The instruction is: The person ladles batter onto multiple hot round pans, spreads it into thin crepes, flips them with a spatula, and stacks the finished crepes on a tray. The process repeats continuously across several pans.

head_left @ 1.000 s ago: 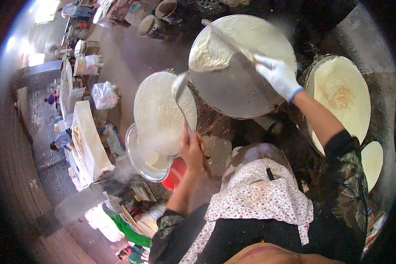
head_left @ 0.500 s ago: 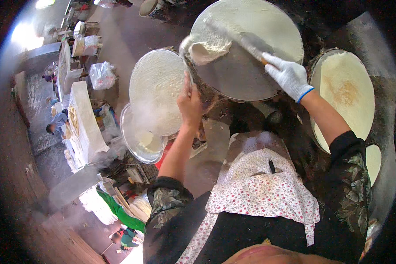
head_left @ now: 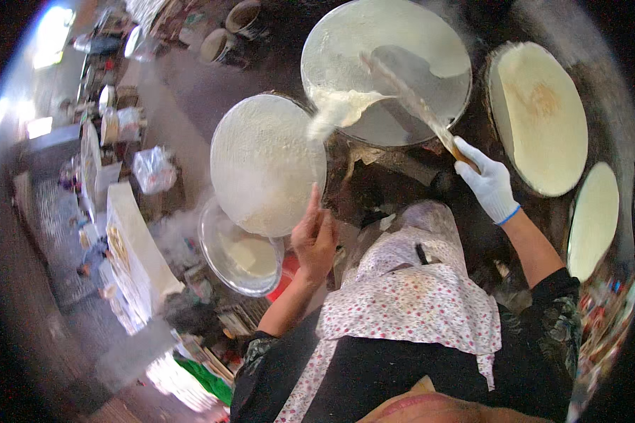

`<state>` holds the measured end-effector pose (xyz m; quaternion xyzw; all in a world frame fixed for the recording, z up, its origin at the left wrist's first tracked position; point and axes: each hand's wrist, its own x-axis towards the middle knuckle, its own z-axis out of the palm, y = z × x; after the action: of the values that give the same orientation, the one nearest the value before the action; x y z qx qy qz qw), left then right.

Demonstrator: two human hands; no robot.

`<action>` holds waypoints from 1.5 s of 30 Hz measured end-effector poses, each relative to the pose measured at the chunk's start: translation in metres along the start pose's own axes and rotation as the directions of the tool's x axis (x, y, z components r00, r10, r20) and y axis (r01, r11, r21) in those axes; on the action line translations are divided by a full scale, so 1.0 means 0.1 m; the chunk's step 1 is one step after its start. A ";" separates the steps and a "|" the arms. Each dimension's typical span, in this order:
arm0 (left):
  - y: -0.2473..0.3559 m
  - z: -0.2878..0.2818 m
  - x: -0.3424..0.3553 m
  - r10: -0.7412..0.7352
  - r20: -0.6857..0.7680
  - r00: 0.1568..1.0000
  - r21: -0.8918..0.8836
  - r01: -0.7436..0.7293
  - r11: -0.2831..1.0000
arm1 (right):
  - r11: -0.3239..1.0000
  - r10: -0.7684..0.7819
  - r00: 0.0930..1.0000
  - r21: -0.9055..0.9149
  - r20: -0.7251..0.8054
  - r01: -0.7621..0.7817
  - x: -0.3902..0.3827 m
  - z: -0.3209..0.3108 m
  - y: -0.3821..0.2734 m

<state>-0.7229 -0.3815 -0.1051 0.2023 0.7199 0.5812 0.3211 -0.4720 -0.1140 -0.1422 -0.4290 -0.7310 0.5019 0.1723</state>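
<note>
My right hand [head_left: 488, 183], in a white knitted glove with a blue cuff, is closed round the wooden handle of a long flat spatula [head_left: 416, 106]. Its batter-coated blade reaches over a big round griddle [head_left: 374, 128], partly covered with pale batter. Soft, wet batter [head_left: 342, 109] stretches across the griddle's near-left rim toward a second griddle [head_left: 261, 162], whose surface is coated pale and steaming. My bare left hand [head_left: 315, 243] is beside that second griddle's near-right edge, index finger stretched out and other fingers partly bent. Nothing visible is in it; contact with the rim is unclear.
Below the left griddle stands a clear-rimmed basin [head_left: 250, 264] with pale batter, beside a red container [head_left: 282, 278]. To the right are a griddle with a browning flatbread [head_left: 543, 116] and another pale round [head_left: 593, 222]. A long white table [head_left: 137, 247] is at far left.
My left hand has drawn back lower from the left griddle. The spatula has swung more upright, and the batter has shifted from a rolled mass into a stretched strip at the rim. The view has shifted.
</note>
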 end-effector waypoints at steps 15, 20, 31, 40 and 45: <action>0.28 -1.93 -0.30 0.461 0.045 0.886 -0.219 -0.442 0.870 | 0.959 0.159 0.981 -0.219 -0.113 -0.181 -0.03 3.21 -0.78; -0.07 -2.50 -0.31 0.395 0.004 0.919 -0.036 -0.395 0.918 | 0.974 0.225 0.923 0.048 -0.312 -0.221 -0.40 3.45 -0.73; -0.22 -2.50 -0.35 0.176 0.087 0.981 -0.150 -0.162 0.975 | 0.927 0.337 0.889 -0.054 -0.309 -0.370 -0.38 3.23 -0.78; -0.29 -1.76 -0.47 0.079 0.124 0.989 -0.135 -0.062 0.989 | 0.942 0.214 0.973 -0.244 -0.088 -0.229 -0.58 2.93 -0.32; -0.25 -1.47 -0.56 0.183 0.127 0.975 -0.127 -0.167 0.978 | 0.994 0.092 0.876 -0.012 -0.474 -0.111 -0.75 2.48 -0.07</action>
<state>-0.7836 -0.5292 -0.0996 0.2859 0.6403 0.6327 0.3287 -0.6016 -0.3203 -0.2309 -0.5793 -0.6532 0.3761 0.3104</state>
